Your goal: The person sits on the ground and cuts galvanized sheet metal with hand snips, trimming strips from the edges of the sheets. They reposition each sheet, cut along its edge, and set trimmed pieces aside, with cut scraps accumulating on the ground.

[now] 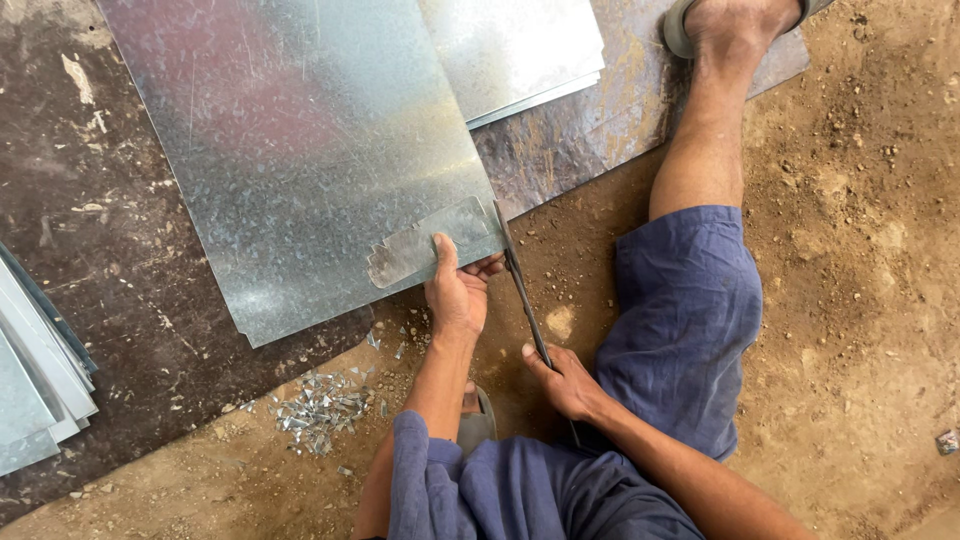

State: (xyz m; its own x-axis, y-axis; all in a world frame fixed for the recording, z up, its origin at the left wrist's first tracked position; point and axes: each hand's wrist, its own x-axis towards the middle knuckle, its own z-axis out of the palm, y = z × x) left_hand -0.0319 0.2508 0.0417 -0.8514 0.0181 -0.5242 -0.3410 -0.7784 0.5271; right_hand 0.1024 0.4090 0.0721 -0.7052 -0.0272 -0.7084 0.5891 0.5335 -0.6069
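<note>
A large galvanized metal sheet [300, 150] lies flat on the ground in front of me. My left hand [457, 290] grips its near right corner, thumb pressing a small notched metal piece [420, 245] onto the sheet. My right hand [565, 380] is closed on the handles of long tin snips [520, 285], whose blades reach up to the sheet's right edge by the corner. The blade tips touch the sheet edge.
A second shiny sheet [520, 50] overlaps at the top. Dull dark sheet metal [90, 250] covers the ground left. A stack of sheets [35, 370] lies at the left edge. Small metal offcuts [320, 405] litter the dirt. My right leg [690, 300] stretches forward, foot on the metal.
</note>
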